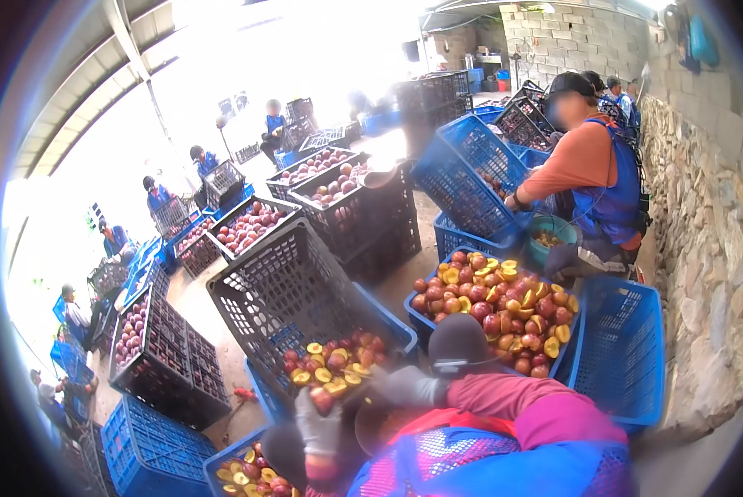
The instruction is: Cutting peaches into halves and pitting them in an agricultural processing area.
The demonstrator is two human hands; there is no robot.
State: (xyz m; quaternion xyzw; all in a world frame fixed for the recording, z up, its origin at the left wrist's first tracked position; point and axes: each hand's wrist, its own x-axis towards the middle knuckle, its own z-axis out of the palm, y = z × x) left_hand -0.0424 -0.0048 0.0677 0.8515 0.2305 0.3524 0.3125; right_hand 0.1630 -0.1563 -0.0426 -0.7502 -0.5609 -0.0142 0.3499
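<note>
My left hand (317, 427), in a pale grey glove, is closed around a red plum (322, 401) at the lower middle. Just right of it is my right hand (409, 387), also gloved and smeared by motion; its fingers cannot be made out. Both hands are at the low end of a tilted black crate (272, 282), where whole red plums and yellow-fleshed cut ones (330, 364) have gathered. To the right stands a blue crate (414, 319) heaped with cut plums (512, 306). Another blue crate (214, 472) with cut plums is at the lower left.
A blue crate (620, 348) stands by the stone wall (703, 248) on my right. A co-worker in orange sleeves (583, 157) sits ahead beside a tilted blue crate (471, 170) and a green bucket (551, 224). Stacked black crates (371, 224) of plums and more people fill the left.
</note>
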